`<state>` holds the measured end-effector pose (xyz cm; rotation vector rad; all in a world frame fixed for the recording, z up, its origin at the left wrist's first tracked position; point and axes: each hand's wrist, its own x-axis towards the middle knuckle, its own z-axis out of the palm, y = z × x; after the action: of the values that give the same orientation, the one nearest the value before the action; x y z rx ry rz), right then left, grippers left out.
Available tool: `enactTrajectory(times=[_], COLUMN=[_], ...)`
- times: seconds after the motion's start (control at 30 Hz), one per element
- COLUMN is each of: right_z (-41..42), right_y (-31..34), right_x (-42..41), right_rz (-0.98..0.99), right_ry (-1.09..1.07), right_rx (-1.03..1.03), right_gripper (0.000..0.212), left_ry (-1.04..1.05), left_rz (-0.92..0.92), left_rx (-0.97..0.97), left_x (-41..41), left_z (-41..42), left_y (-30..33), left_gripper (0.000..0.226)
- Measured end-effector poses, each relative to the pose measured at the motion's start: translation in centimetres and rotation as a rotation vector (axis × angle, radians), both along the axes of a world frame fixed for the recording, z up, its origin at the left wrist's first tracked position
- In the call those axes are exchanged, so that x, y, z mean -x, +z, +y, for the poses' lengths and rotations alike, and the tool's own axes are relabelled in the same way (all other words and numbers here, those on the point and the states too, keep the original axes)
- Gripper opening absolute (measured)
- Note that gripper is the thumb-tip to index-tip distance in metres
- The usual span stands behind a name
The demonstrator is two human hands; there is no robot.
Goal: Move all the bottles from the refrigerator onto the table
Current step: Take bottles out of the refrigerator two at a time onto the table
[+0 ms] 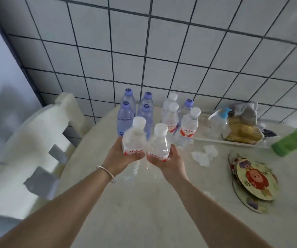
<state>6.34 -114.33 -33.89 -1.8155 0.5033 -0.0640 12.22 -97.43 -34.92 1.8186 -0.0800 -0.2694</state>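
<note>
Carrying two clear white-capped bottles over the table, one per hand. Left hand is curled round the lower body of the left bottle; right hand is curled round the right bottle. Both bottles are upright, side by side, nearly touching, tilted slightly away. Cannot tell whether their bases touch the tabletop yet; the hands block that.

Already standing on the table near the tiled wall: four purple-capped bottles in a block, and just beside them a white-capped group with one purple cap among it. Refrigerator is not in view.

Step in hand looks like set-down. To do it well: lower both straight down into the bare spot in front of the standing rows, keep them vertical, seat the bases flat before loosening the fingers. Release one at a time if wobbly. Risk: knuckles clipping the front row and toppling it. Paper scraps and a round cartoon mat lie to the right, apart from the drop spot.
</note>
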Motion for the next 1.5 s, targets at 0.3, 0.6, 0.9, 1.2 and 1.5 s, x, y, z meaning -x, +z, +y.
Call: enactTrajectory(times=[0.3, 0.6, 0.9, 1.2, 1.5], right_z=[-0.2, -0.4, -0.2, -0.5, 1.9], right_y=[-3.2, -5.2, -2.9, 2.1, 5.7], right_x=[-7.8, -10.2, -9.3, -1.5, 13.0], right_rz=[0.051, 0.07, 0.125, 0.263, 0.159], right_ry=[0.107, 0.097, 0.183, 0.153, 0.152], right_rx=[-0.018, -0.04, 0.069, 0.18, 0.1], right_gripper=[0.061, 0.076, 0.069, 0.068, 0.049], left_ry=[0.004, -0.094, -0.051, 0.264, 0.292], left_rz=[0.053, 0.06, 0.011, 0.043, -0.09], left_rx=[0.006, -0.028, -0.006, -0.11, -0.141], left_x=[-7.5, -10.0, -8.7, -1.3, 15.1], left_z=[1.9, 2.1, 1.6, 2.2, 1.6], left_y=[-3.0, -4.4, -3.7, 0.9, 7.4], left_gripper=[0.073, 0.079, 0.065, 0.105, 0.059])
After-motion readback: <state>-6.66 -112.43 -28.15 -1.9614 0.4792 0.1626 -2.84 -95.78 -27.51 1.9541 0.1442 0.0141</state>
